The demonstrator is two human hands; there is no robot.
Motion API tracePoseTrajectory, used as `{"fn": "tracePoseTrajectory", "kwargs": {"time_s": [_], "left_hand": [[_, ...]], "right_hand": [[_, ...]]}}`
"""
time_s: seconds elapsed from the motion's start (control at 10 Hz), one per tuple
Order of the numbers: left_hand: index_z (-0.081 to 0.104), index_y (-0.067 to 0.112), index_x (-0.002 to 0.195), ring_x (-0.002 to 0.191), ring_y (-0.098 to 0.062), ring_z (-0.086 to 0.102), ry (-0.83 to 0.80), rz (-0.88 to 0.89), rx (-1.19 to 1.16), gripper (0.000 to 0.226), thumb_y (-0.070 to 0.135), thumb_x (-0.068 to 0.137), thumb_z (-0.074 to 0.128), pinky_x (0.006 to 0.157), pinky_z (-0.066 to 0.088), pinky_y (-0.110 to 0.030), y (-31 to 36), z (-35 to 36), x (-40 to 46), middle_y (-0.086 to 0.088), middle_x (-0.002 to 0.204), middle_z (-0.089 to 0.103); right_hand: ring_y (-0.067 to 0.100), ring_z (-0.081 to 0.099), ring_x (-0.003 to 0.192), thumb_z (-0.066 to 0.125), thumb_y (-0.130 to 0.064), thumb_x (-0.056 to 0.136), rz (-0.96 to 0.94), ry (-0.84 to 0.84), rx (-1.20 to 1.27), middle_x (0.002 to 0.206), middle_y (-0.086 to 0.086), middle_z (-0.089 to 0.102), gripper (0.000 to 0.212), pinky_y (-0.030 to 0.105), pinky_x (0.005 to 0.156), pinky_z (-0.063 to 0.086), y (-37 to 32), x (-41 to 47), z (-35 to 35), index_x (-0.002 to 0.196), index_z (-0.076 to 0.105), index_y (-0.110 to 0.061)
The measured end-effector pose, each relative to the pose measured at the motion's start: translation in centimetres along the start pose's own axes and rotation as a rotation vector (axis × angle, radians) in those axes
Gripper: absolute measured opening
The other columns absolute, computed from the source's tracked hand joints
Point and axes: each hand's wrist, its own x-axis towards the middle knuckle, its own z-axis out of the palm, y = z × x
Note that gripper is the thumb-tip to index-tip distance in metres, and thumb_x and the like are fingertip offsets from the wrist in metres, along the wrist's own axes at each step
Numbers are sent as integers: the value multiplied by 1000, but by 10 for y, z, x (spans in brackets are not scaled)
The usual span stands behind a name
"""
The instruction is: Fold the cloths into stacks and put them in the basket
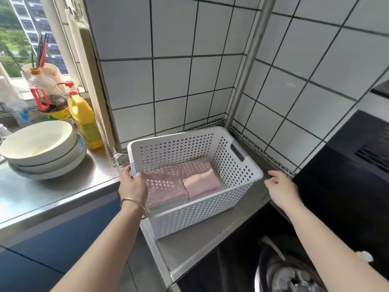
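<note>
A white perforated basket (pixel 200 209) stands on the steel counter in the tiled corner. Inside it lie two stacks of folded cloths side by side: a pink stack with a green layer underneath (pixel 166 188) on the left and a pink stack (pixel 202 182) on the right. My left hand (pixel 132 184) grips the basket's left rim near the handle, thumb inside. My right hand (pixel 282 186) hovers just off the basket's right corner, fingers relaxed and holding nothing.
Stacked bowls (pixel 42 148) sit on the counter at the left, with a yellow bottle (pixel 86 121) and jars behind them by the window. A steel pole (pixel 246 66) rises behind the basket. A black stove hood (pixel 353 165) and a pot (pixel 290 275) are at the right.
</note>
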Motion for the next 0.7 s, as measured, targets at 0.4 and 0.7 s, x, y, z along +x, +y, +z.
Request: {"fn": "tracePoseTrajectory", "kwargs": {"time_s": [0.4, 0.7], "left_hand": [[41, 13, 131, 117, -34, 50, 18, -12, -21, 42, 12, 88, 40, 103, 39, -45, 9, 61, 9, -15, 129, 54], [31, 13, 141, 129, -34, 40, -79, 13, 73, 49, 28, 94, 37, 109, 29, -42, 18, 41, -11, -20, 142, 39]], "right_hand": [[24, 57, 101, 50, -13, 87, 139, 56, -51, 104, 3, 68, 22, 31, 86, 42, 78, -72, -23, 94, 66, -27], [8, 62, 91, 51, -14, 90, -66, 81, 46, 89, -9, 68, 25, 13, 71, 45, 38, -102, -76, 86, 61, -37]]}}
